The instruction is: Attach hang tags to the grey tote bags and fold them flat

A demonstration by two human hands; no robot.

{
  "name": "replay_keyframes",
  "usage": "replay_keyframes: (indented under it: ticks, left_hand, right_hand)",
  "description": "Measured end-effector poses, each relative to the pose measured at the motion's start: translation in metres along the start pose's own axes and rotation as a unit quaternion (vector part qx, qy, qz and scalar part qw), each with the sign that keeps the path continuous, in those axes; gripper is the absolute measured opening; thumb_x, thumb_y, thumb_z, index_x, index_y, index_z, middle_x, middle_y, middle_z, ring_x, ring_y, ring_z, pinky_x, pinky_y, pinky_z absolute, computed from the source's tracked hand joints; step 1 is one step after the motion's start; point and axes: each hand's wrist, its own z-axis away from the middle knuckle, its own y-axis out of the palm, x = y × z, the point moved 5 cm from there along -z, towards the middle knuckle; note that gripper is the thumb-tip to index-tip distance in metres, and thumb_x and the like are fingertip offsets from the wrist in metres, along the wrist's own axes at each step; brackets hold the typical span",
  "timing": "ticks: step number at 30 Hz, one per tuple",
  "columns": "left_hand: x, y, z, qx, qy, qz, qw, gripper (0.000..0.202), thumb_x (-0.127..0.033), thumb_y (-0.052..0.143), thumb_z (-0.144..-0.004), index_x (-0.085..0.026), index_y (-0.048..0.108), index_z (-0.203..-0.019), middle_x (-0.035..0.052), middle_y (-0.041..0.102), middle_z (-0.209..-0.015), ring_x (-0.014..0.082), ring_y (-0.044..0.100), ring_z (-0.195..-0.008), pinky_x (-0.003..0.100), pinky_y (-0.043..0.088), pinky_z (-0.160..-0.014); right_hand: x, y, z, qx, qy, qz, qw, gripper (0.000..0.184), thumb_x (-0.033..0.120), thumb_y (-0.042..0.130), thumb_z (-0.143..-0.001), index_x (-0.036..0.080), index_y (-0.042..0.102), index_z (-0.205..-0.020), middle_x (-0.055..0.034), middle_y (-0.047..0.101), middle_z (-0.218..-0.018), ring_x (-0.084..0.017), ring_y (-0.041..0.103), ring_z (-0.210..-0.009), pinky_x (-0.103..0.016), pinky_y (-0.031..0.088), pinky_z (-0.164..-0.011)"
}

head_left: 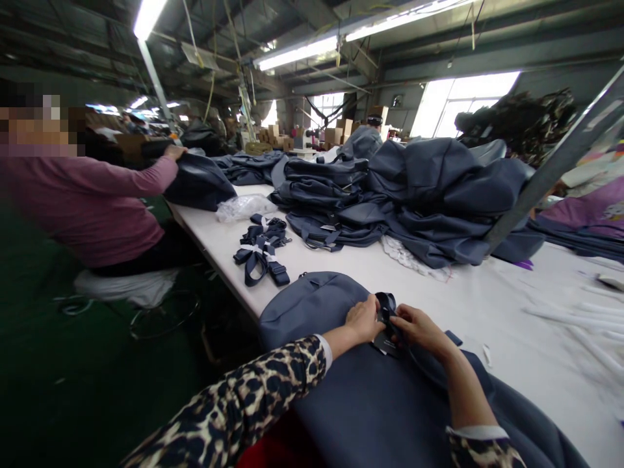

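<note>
A large navy-blue bag [361,396] lies at the near edge of the table, partly over my lap. My left hand [363,320] is closed in a pinch on a dark strap [385,300] above the bag. Close beside it, my right hand [422,330] also pinches the strap, its fingertips nearly meeting the left ones. A black hang tag [389,343] with small pale print hangs just below my fingers, against the bag. My fingers hide part of the strap, and how the tag is fastened cannot be made out.
Bundled navy straps [263,250] and a clear plastic bag [246,208] lie on the white table [336,260]. Navy bags [439,175] are heaped behind, near a slanted metal post [550,162]. At left, a person in a pink top [112,208] sits touching another bag [202,182].
</note>
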Motion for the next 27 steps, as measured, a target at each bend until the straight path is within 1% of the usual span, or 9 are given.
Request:
replay_keyframes:
  ticks: [4,7,9,12,15,17,20,24,27]
  left_hand:
    - [0.002,-0.006,-0.008,-0.007,0.018,0.05,0.999,0.035,-0.016,0.068,-0.077,-0.018,0.051,-0.108,-0.0016,0.066,-0.081,0.0147,0.065,-0.075,0.023,0.048,-0.067]
    - [0.004,-0.033,-0.014,-0.021,0.042,0.054,0.997,0.029,-0.013,0.064,-0.079,-0.014,0.053,-0.106,-0.0005,0.066,-0.078,0.0128,0.064,-0.069,0.021,0.048,-0.063]
    - [0.002,-0.059,-0.014,-0.029,0.067,0.031,0.997,0.022,-0.013,0.062,-0.079,-0.014,0.057,-0.101,0.0014,0.066,-0.08,0.0143,0.064,-0.072,0.024,0.05,-0.067]
    - [-0.005,-0.083,-0.005,-0.05,0.117,-0.033,0.991,0.015,-0.01,0.055,-0.082,-0.016,0.061,-0.094,0.0063,0.066,-0.096,0.0209,0.062,-0.096,0.034,0.05,-0.087]
    - [-0.012,-0.07,0.014,-0.034,0.173,-0.095,0.98,0.019,-0.006,0.052,-0.082,-0.018,0.06,-0.094,0.0078,0.063,-0.108,0.0238,0.056,-0.111,0.037,0.044,-0.098]
    - [-0.011,-0.048,0.026,-0.001,0.2,-0.12,0.972,0.014,-0.013,0.062,-0.081,-0.019,0.06,-0.093,0.0059,0.063,-0.107,0.0232,0.058,-0.107,0.034,0.047,-0.093]
    - [0.001,-0.027,0.034,0.013,0.204,-0.139,0.969,0.027,-0.034,0.075,-0.079,-0.022,0.059,-0.097,0.002,0.061,-0.106,0.0205,0.06,-0.099,0.03,0.05,-0.082]
    - [0.017,-0.032,0.033,-0.049,0.164,-0.162,0.972,0.03,-0.039,0.072,-0.084,-0.022,0.056,-0.101,0.0039,0.057,-0.11,0.0229,0.054,-0.105,0.036,0.047,-0.088]
    - [0.021,-0.035,0.034,-0.074,0.151,-0.178,0.97,0.05,-0.052,0.078,-0.074,-0.021,0.055,-0.106,0.0057,0.054,-0.114,0.0273,0.048,-0.11,0.043,0.043,-0.094]
  right_hand:
    - [0.003,-0.008,0.005,-0.022,-0.007,-0.003,1.0,0.032,0.054,0.057,-0.076,0.024,0.043,-0.078,0.0051,0.055,-0.066,-0.02,0.068,-0.065,-0.029,0.047,-0.05]
    - [0.004,-0.022,0.01,-0.064,-0.016,0.007,0.998,0.032,0.053,0.056,-0.077,0.025,0.043,-0.077,0.0052,0.053,-0.066,-0.018,0.064,-0.062,-0.029,0.047,-0.049]
    - [0.007,-0.028,0.012,-0.087,-0.024,0.014,0.996,0.03,0.053,0.056,-0.078,0.025,0.044,-0.077,0.004,0.056,-0.068,-0.017,0.061,-0.06,-0.028,0.044,-0.047]
    - [0.014,-0.029,0.011,-0.11,-0.043,0.021,0.993,0.03,0.052,0.056,-0.078,0.024,0.046,-0.076,0.003,0.059,-0.068,-0.015,0.057,-0.056,-0.028,0.04,-0.048]
    - [0.023,-0.028,0.012,-0.129,-0.066,0.026,0.989,0.03,0.051,0.057,-0.077,0.024,0.046,-0.073,0.004,0.057,-0.065,-0.014,0.054,-0.055,-0.028,0.041,-0.054]
    - [0.028,-0.029,0.014,-0.139,-0.076,0.029,0.987,0.029,0.051,0.056,-0.078,0.024,0.047,-0.073,0.0045,0.056,-0.064,-0.013,0.053,-0.055,-0.029,0.042,-0.055]
    - [0.034,-0.029,0.019,-0.146,-0.085,0.033,0.985,0.028,0.05,0.056,-0.079,0.024,0.048,-0.074,0.0051,0.055,-0.062,-0.013,0.052,-0.054,-0.028,0.041,-0.055]
    - [0.043,-0.025,0.023,-0.135,-0.098,0.037,0.985,0.024,0.046,0.055,-0.08,0.024,0.048,-0.074,0.006,0.054,-0.059,-0.013,0.051,-0.053,-0.027,0.04,-0.054]
    - [0.049,-0.019,0.024,-0.114,-0.106,0.05,0.987,0.021,0.043,0.055,-0.082,0.024,0.048,-0.074,0.0066,0.053,-0.058,-0.012,0.049,-0.052,-0.026,0.038,-0.053]
